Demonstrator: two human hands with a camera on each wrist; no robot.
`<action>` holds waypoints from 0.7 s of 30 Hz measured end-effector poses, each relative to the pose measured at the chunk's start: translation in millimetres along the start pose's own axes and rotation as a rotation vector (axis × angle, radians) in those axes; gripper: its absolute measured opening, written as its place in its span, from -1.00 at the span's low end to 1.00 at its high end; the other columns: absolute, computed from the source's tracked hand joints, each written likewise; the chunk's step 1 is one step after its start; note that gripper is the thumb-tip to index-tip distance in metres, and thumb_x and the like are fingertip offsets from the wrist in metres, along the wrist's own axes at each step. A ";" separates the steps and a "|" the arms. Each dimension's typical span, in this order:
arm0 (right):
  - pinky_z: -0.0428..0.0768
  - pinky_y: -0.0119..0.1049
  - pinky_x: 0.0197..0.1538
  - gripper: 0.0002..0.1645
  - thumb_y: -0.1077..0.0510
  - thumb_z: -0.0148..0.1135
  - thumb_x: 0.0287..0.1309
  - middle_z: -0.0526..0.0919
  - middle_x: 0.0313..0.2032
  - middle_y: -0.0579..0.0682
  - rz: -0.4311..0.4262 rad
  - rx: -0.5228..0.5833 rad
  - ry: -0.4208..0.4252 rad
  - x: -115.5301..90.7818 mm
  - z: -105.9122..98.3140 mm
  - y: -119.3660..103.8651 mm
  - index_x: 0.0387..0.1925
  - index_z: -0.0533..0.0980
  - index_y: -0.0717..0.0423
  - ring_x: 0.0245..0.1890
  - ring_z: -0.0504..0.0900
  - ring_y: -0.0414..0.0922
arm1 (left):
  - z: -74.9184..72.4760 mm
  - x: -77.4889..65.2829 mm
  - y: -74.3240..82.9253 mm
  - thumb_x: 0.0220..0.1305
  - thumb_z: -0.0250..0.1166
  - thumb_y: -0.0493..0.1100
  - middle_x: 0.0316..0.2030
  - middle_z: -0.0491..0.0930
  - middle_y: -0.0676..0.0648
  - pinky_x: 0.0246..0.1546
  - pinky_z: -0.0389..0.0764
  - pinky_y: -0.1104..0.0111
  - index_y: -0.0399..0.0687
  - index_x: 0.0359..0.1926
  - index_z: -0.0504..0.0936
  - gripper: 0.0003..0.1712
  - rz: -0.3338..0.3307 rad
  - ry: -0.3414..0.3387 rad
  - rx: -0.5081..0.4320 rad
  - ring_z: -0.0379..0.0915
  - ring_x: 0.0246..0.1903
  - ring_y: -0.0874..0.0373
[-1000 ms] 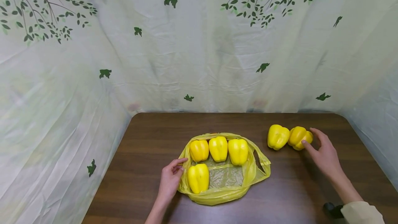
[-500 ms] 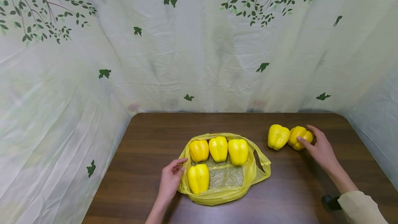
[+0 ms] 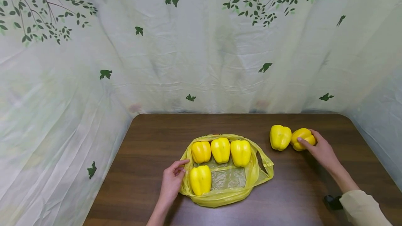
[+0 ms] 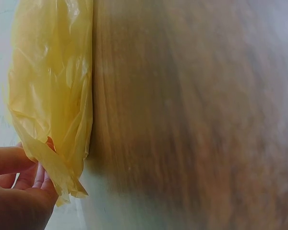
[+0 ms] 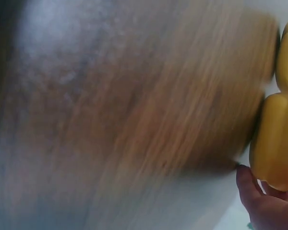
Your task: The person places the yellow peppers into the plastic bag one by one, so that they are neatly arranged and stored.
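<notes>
A yellow plastic bag (image 3: pixel 230 195) lies spread on the table with its mouth facing up. Three yellow bell peppers (image 3: pixel 220 150) line its far side, and another bell pepper (image 3: pixel 200 180) sits at its near left. My left hand (image 3: pixel 171 180) pinches the bag's left edge; the left wrist view shows the crumpled plastic (image 4: pixel 62 163) between thumb and fingers. Over at the far right, my right hand (image 3: pixel 322 150) grips a bell pepper (image 3: pixel 302 138), thumb on the near side and fingers behind. A second bell pepper (image 3: pixel 280 137) stands against its left side.
The brown wooden table (image 3: pixel 176 125) ends at a pale hanging cloth (image 3: pixel 201 62) printed with leaves. A bag handle loop (image 3: pixel 267 170) sticks out to the right. Something black (image 3: pixel 333 202) sits by the right sleeve (image 3: pixel 361 205).
My right hand has moved slightly left and closed around the right-hand bell pepper, which has tilted a little. The left hand and the bag have stayed in place.
</notes>
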State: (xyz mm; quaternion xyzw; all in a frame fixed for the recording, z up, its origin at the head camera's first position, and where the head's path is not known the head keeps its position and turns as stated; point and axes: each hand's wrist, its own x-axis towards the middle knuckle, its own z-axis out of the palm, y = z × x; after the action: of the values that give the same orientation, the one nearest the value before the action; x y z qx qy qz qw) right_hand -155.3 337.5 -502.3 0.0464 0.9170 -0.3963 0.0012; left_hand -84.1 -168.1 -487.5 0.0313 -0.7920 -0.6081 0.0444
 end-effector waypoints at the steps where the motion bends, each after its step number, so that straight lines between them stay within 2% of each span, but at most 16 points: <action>1: 0.40 0.22 -0.01 0.02 -0.28 0.05 0.35 0.28 0.20 0.50 -0.004 -0.001 0.004 -0.1 0.4 0.0 0.41 0.03 0.45 -0.02 0.36 0.31 | -0.1 -1.4 5.0 0.17 0.11 -0.64 -0.07 0.61 -0.33 -0.24 0.54 0.45 -0.41 -0.04 0.66 -0.63 -0.001 -0.002 0.001 0.53 -0.20 -0.21; 6: 0.41 0.16 -0.05 0.02 -0.28 0.08 0.33 0.29 0.18 0.48 -0.006 -0.006 0.020 -0.4 2.1 -0.6 0.40 0.04 0.43 -0.05 0.36 0.28 | -0.5 -5.7 18.7 0.18 0.12 -0.63 -0.07 0.60 -0.35 -0.25 0.53 0.45 -0.43 -0.05 0.65 -0.65 -0.020 -0.005 0.010 0.52 -0.20 -0.22; 14: 0.42 -0.02 -0.14 -0.01 -0.27 0.15 0.29 0.33 0.15 0.41 -0.022 -0.014 0.054 -1.6 5.8 -1.1 0.40 0.08 0.36 -0.09 0.39 0.22 | -1.3 -5.1 15.2 0.19 0.12 -0.62 -0.07 0.60 -0.34 -0.25 0.54 0.43 -0.42 -0.04 0.65 -0.65 -0.015 -0.008 0.004 0.52 -0.20 -0.23; 18: 0.42 0.01 -0.14 -0.04 -0.25 0.17 0.29 0.32 0.17 0.41 -0.027 -0.001 0.077 -3.6 6.4 -1.2 0.40 0.11 0.33 -0.06 0.39 0.23 | -2.0 -4.4 14.6 0.19 0.12 -0.62 -0.06 0.60 -0.33 -0.24 0.54 0.44 -0.42 -0.04 0.65 -0.64 -0.021 -0.008 0.008 0.52 -0.19 -0.23; 21: 0.42 0.11 -0.08 -0.05 -0.24 0.15 0.31 0.30 0.22 0.44 -0.022 0.012 0.087 -5.3 5.8 -1.9 0.41 0.12 0.33 -0.02 0.37 0.27 | -2.1 -4.7 15.5 0.19 0.12 -0.62 -0.07 0.60 -0.34 -0.24 0.54 0.44 -0.42 -0.04 0.65 -0.65 -0.023 -0.007 0.007 0.51 -0.20 -0.23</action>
State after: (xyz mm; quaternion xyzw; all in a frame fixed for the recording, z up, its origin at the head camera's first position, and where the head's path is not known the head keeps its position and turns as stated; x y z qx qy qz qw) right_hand -150.3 331.5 -504.8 0.0534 0.9143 -0.3991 -0.0435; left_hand -79.2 -165.7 -472.2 0.0385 -0.7940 -0.6058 0.0345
